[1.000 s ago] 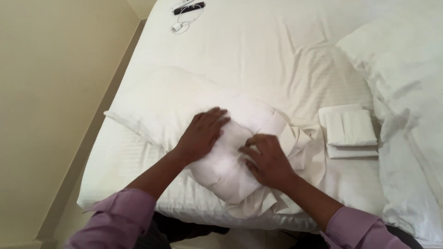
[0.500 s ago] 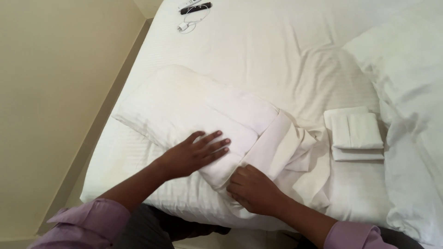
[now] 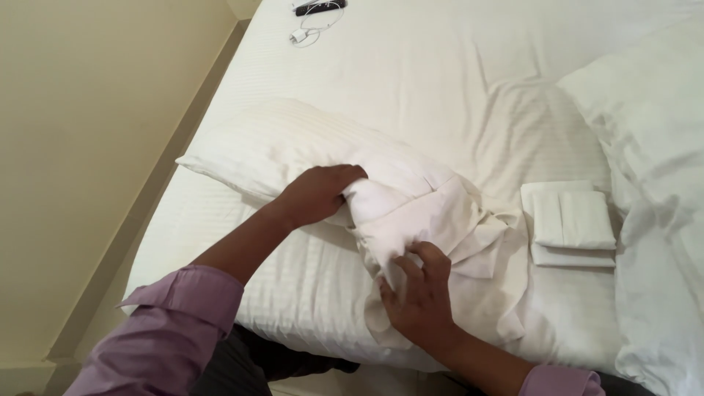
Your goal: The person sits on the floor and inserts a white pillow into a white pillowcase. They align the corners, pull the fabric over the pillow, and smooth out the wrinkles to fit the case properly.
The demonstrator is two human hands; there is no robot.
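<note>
I'm seeing the right hand [image 3: 419, 297] pinching the loose, crumpled edge of a white pillowcase [image 3: 440, 227] at the near edge of the bed [image 3: 469, 81]. The left hand [image 3: 317, 192] is clenching the bunched cloth where it's meeting the striped, puffy pillow [image 3: 271, 150]; its fingertips are hiding in the folds. The pillow's long axis is running from far-left to near-right. Right of the pillowcase, flat folded linens [image 3: 572, 220] are lying stacked. Far beyond the pillow, a dark device with a white cable [image 3: 315, 11] is getting cut off.
</note>
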